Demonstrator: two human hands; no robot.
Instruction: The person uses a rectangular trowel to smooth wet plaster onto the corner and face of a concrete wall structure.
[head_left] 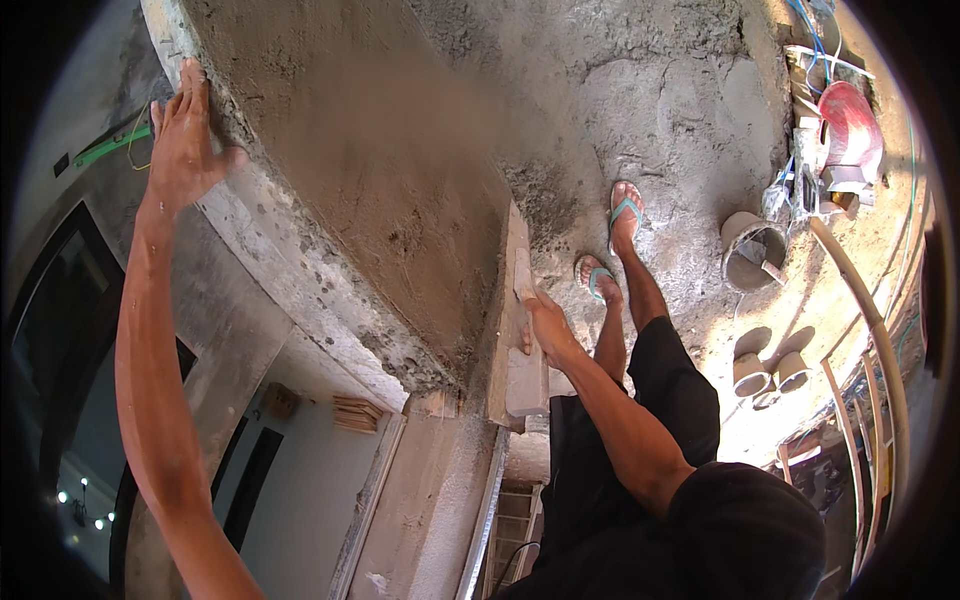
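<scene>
My left hand (185, 150) lies against the rough outer edge of a concrete wall (310, 255) at the upper left, fingers stretched and thumb apart. Wet grey-brown plaster (400, 190) covers the wall's broad face, part of it blurred. My right hand (548, 328) is closed on the handle of a plastering float (528, 385), a long, flat, pale board smeared with mortar. The float lies along the narrow end face of the wall, right of the plastered surface. Its working side is hidden, so I cannot tell how firmly it touches.
My sandalled feet (610, 240) stand on rough, mortar-splashed ground (680, 130). To the right are a mortar bucket (738, 262), two smaller buckets (750, 376), a red curved object (850, 130) and a long bent pole (860, 290). A pillar (420, 500) and window frame stand lower left.
</scene>
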